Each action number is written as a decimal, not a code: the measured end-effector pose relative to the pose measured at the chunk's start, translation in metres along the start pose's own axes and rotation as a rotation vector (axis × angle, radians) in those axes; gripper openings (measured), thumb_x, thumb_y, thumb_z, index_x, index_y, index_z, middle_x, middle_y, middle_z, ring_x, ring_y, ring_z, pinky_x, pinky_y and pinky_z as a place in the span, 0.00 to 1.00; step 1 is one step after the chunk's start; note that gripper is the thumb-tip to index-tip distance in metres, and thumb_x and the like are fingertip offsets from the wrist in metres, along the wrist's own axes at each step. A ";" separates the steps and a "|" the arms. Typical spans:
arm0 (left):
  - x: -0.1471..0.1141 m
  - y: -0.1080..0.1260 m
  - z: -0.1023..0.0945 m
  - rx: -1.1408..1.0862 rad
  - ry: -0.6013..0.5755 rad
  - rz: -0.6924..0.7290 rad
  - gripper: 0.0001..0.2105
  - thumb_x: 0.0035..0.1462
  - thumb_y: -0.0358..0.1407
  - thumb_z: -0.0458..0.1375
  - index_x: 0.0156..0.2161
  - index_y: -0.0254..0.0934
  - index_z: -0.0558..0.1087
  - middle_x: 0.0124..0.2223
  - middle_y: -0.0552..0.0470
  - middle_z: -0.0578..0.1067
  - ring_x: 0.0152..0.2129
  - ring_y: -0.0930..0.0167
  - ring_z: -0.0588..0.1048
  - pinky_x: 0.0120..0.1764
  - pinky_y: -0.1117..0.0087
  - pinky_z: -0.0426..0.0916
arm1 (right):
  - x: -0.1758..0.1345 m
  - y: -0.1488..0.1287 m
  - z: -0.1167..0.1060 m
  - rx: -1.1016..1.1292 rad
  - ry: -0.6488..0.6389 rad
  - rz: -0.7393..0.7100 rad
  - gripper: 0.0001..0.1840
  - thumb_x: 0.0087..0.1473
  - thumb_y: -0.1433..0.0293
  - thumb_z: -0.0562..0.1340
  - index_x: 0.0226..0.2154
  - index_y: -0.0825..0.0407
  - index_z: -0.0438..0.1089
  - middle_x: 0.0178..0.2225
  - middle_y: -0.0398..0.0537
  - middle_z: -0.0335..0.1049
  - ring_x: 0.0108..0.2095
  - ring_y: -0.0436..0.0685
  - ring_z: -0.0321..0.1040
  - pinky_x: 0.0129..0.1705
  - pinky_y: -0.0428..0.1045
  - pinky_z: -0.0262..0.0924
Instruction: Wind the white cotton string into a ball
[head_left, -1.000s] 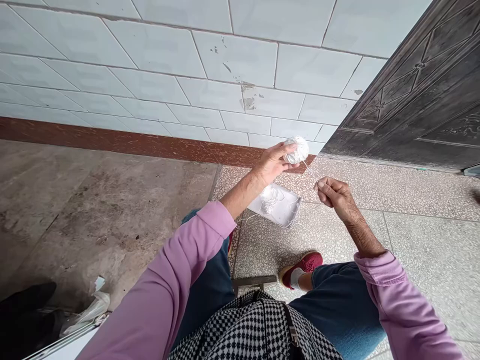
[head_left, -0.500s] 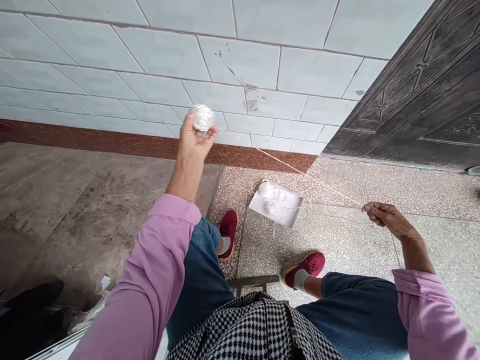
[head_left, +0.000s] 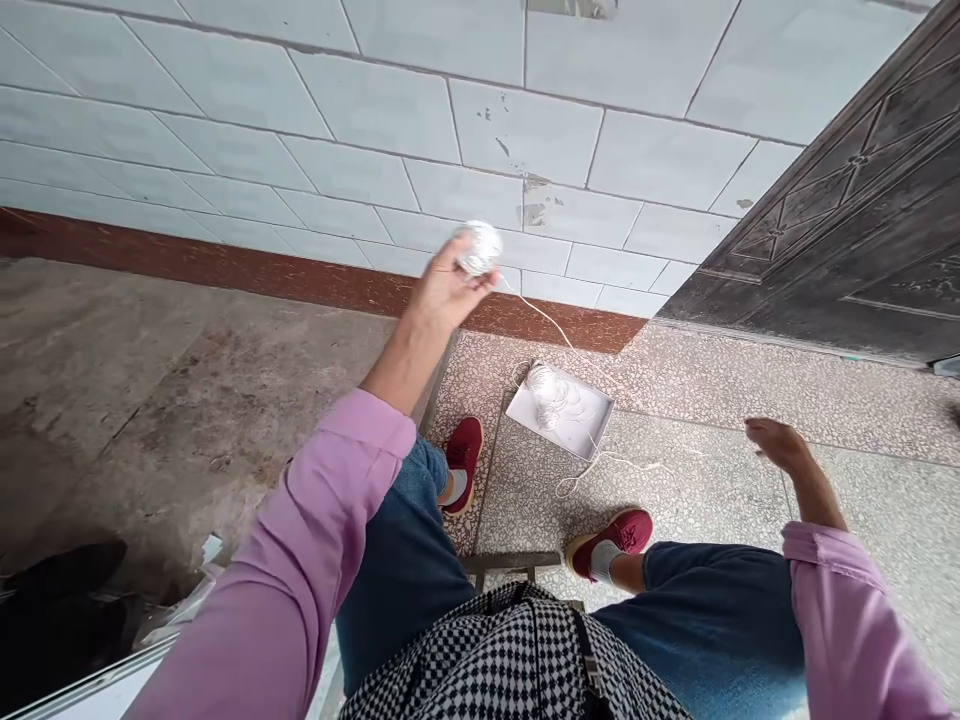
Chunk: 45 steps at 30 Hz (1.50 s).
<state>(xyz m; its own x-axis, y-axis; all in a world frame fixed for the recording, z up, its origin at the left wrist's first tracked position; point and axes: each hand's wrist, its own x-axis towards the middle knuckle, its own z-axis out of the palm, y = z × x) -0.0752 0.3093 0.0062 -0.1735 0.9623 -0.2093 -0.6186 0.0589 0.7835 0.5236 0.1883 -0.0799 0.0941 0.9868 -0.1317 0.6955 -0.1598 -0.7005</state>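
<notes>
In the head view my left hand [head_left: 450, 285] is raised before the tiled wall, fingers curled around a ball of white yarn [head_left: 480, 248]. A slack strand [head_left: 546, 315] droops from that ball toward the floor. My right hand [head_left: 780, 445] hovers over the floor at the right, slightly blurred, fingers stretched loosely leftward; no strand shows at it. Between the hands, on the floor, a shallow white box [head_left: 577, 440] holds more white yarn [head_left: 544, 385], wound in clumps. A loose loop of yarn [head_left: 574, 485] spills past the box's near edge.
The tiled wall [head_left: 382, 110] with a reddish-brown base strip rises ahead. A dark panelled door [head_left: 847, 230] stands at the right. My red shoes [head_left: 630, 530] flank the box, with a low stool-like bar [head_left: 510, 562] behind them. Dark objects [head_left: 67, 600] lie at lower left.
The strand stretched taut between my hands has gone slack and dropped away from my right hand. My left hand with the ball has shifted right; a yarn loop now lies by the box.
</notes>
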 end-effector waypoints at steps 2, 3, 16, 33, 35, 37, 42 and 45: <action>-0.013 -0.015 0.022 0.056 -0.150 -0.084 0.23 0.44 0.42 0.78 0.44 0.43 0.78 0.54 0.42 0.81 0.54 0.57 0.75 0.48 0.62 0.76 | 0.019 -0.031 0.020 0.030 -0.018 -0.005 0.18 0.49 0.52 0.73 0.30 0.51 0.80 0.37 0.62 0.83 0.28 0.64 0.78 0.23 0.57 0.76; -0.019 -0.023 0.032 0.075 -0.218 -0.117 0.25 0.42 0.43 0.79 0.46 0.42 0.78 0.55 0.40 0.81 0.54 0.56 0.75 0.48 0.61 0.77 | 0.028 -0.050 0.034 0.060 -0.047 -0.025 0.20 0.51 0.52 0.72 0.35 0.51 0.82 0.45 0.63 0.84 0.35 0.65 0.81 0.29 0.59 0.80; -0.046 -0.085 0.088 0.180 -0.542 -0.236 0.28 0.39 0.48 0.80 0.43 0.38 0.80 0.47 0.40 0.84 0.46 0.58 0.81 0.46 0.61 0.75 | 0.004 -0.231 0.164 0.487 -0.343 -0.359 0.28 0.65 0.41 0.66 0.44 0.48 0.77 0.25 0.41 0.69 0.27 0.53 0.66 0.32 0.50 0.67; -0.074 -0.111 0.100 0.650 -1.007 -0.320 0.27 0.52 0.53 0.73 0.53 0.40 0.83 0.42 0.46 0.81 0.30 0.70 0.77 0.29 0.69 0.70 | -0.008 -0.206 0.090 0.322 0.086 -0.371 0.27 0.67 0.42 0.64 0.31 0.46 0.72 0.22 0.40 0.57 0.25 0.53 0.52 0.29 0.51 0.50; -0.077 -0.109 0.102 0.559 -1.024 -0.368 0.26 0.51 0.50 0.74 0.53 0.41 0.82 0.44 0.46 0.81 0.32 0.69 0.78 0.30 0.68 0.70 | -0.004 -0.200 0.095 0.340 0.041 -0.362 0.27 0.67 0.42 0.64 0.30 0.47 0.72 0.23 0.41 0.61 0.26 0.53 0.54 0.30 0.51 0.52; -0.079 -0.107 0.104 0.449 -0.969 -0.402 0.26 0.47 0.46 0.77 0.50 0.41 0.80 0.45 0.46 0.81 0.34 0.68 0.79 0.33 0.67 0.72 | -0.002 -0.195 0.102 0.350 -0.029 -0.367 0.27 0.66 0.42 0.64 0.29 0.47 0.71 0.25 0.43 0.65 0.28 0.55 0.59 0.32 0.51 0.56; -0.071 -0.105 0.104 0.310 -0.738 -0.346 0.30 0.37 0.39 0.79 0.45 0.41 0.71 0.43 0.50 0.78 0.39 0.67 0.78 0.41 0.64 0.74 | -0.003 -0.198 0.118 0.231 -0.155 -0.400 0.29 0.66 0.42 0.62 0.27 0.48 0.70 0.23 0.42 0.63 0.27 0.54 0.58 0.32 0.51 0.55; -0.060 -0.107 0.101 0.426 -0.589 -0.208 0.30 0.37 0.41 0.77 0.44 0.41 0.67 0.41 0.53 0.75 0.37 0.68 0.75 0.41 0.64 0.71 | -0.011 -0.206 0.120 0.185 -0.254 -0.432 0.29 0.69 0.43 0.60 0.30 0.49 0.73 0.23 0.42 0.63 0.25 0.53 0.56 0.31 0.50 0.53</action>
<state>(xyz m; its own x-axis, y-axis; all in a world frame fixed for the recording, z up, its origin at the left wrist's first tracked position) 0.0785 0.2717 -0.0059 0.4272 0.8956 -0.1241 -0.2229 0.2374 0.9455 0.2933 0.2074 -0.0186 -0.3642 0.9301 0.0467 0.4933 0.2352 -0.8374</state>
